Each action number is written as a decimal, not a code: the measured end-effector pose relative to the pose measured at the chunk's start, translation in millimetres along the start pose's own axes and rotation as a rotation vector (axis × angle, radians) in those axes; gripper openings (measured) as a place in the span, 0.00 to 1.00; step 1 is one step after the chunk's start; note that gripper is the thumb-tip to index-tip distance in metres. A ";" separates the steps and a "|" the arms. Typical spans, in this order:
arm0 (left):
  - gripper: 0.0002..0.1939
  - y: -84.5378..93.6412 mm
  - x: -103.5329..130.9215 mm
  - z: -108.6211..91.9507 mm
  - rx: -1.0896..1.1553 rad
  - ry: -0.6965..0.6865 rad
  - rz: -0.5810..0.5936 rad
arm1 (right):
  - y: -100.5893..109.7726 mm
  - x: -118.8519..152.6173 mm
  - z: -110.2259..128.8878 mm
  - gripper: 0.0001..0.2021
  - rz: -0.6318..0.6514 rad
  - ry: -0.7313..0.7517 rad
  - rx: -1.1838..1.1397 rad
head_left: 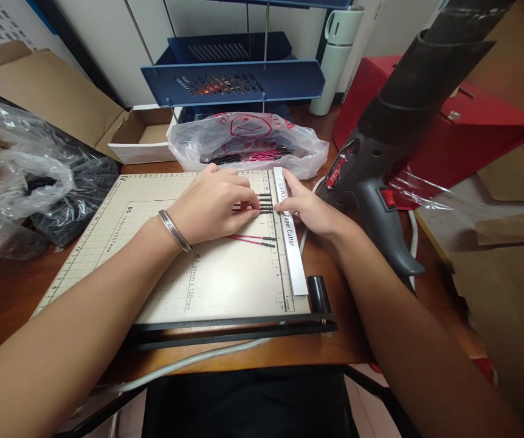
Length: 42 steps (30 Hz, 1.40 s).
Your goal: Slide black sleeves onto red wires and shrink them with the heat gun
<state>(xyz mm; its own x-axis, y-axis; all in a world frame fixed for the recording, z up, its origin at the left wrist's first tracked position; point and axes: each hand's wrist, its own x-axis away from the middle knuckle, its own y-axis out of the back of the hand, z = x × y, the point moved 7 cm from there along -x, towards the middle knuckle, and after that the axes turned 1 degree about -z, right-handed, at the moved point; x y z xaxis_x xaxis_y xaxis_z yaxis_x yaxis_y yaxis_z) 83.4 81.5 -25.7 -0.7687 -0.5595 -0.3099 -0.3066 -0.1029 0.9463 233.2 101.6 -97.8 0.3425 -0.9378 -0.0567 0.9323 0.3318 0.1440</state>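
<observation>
Head view: black-tipped, pinkish-red wires [265, 210] lie thin and fairly straight on the paper cutter [234, 283], ends near its white strip [295, 255]. My left hand [219, 204] has narrowed fingers over them; whether they grip, I can't tell. Right hand [310, 207] fingers spread wide beside the strip. A nudge could misalign the ends.

Tabletop [298, 354] is reddish-brown wood, slight gloss. Cutter board [234, 280] on it: cream, smooth, soft sheen. White strip [292, 243] along the board's right edge reads smooth, near matt. Handle [319, 295] at its near right corner: shiny black, plastic-looking. Wires [268, 245] look smooth and plastic-coated. Bag [189, 143] past the board's far edge is thin crinkled plastic, glossy. Carton [61, 97], tabletop's far left: plain matt cardboard. Bangle [174, 230] is polished metal from where I'm standing.
</observation>
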 end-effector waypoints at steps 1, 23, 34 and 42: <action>0.09 -0.6 -0.1 0.1 0.003 -0.002 0.006 | 0.0 -0.3 0.6 0.31 -0.002 0.008 -0.005; 0.08 -1.2 -0.3 0.1 0.019 -0.016 -0.006 | -0.3 0.9 0.8 0.36 -0.002 -0.033 -0.006; 0.09 -0.5 0.0 -0.5 0.021 -0.022 0.004 | -1.0 1.2 2.0 0.33 -0.007 -0.013 0.001; 0.10 -0.4 0.1 0.5 0.045 -0.007 0.017 | -1.1 0.2 0.3 0.32 0.000 0.003 -0.008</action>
<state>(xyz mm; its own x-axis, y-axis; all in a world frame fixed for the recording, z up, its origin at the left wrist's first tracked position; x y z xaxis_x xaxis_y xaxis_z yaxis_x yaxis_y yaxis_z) 83.2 81.9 -26.2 -0.7778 -0.5549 -0.2950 -0.3186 -0.0565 0.9462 232.2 101.1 -97.7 0.3425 -0.9376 -0.0602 0.9333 0.3322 0.1365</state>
